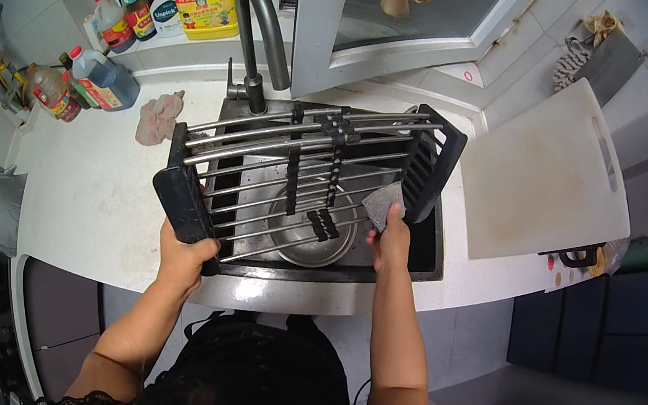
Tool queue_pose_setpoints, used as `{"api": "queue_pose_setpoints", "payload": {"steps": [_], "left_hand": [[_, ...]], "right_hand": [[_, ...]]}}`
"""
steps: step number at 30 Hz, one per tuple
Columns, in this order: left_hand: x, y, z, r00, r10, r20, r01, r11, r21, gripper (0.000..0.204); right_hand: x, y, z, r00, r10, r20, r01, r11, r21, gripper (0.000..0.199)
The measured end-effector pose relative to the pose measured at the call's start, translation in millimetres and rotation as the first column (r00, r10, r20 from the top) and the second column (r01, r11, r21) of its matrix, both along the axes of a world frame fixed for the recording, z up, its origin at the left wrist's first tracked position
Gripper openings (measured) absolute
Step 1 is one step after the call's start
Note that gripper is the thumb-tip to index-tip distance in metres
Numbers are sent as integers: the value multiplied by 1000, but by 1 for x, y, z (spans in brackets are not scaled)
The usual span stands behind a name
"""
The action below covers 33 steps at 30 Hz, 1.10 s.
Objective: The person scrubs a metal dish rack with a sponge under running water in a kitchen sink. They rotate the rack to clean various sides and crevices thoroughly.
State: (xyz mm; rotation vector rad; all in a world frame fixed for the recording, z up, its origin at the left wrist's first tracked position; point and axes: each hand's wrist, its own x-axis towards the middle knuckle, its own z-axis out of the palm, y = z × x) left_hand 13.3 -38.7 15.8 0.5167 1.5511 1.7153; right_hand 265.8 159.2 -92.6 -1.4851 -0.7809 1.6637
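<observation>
A drying rack [262, 167] of metal rods with black plastic ends is held tilted over the dark sink [435, 246]. My left hand [185, 252] grips its left black end near the front corner, the thumb on top and the other fingers partly hidden. In my right hand [392, 239] is a grey scouring pad [383, 203], pinched by the thumb and fingers close to the rack's right end. Below the rods, a round metal basin [343, 252] sits in the sink, partly covered by the rack.
A dark faucet [263, 32] rises behind the sink, beside an open window frame [317, 32]. To the left are a crumpled cloth [159, 117], a blue-liquid jug [104, 79] and several bottles. A yellow pump jug [203, 1] stands on the sill. A white cutting board [549, 174] leans at right.
</observation>
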Motion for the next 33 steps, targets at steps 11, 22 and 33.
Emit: {"api": "queue_pose_setpoints", "payload": {"steps": [11, 22, 33], "left_hand": [[-21, -7, -19, 974, 21, 226, -29, 999, 35, 64], [-36, -25, -31, 952, -30, 304, 33, 999, -5, 74], [-82, -37, 32, 903, -387, 187, 248, 824, 509, 86]], "right_hand": [[-21, -49, 47, 999, -47, 22, 27, 836, 548, 17], [-17, -27, 121, 435, -738, 517, -569, 220, 793, 19], [-16, 10, 33, 913, -17, 407, -317, 597, 737, 24]]}}
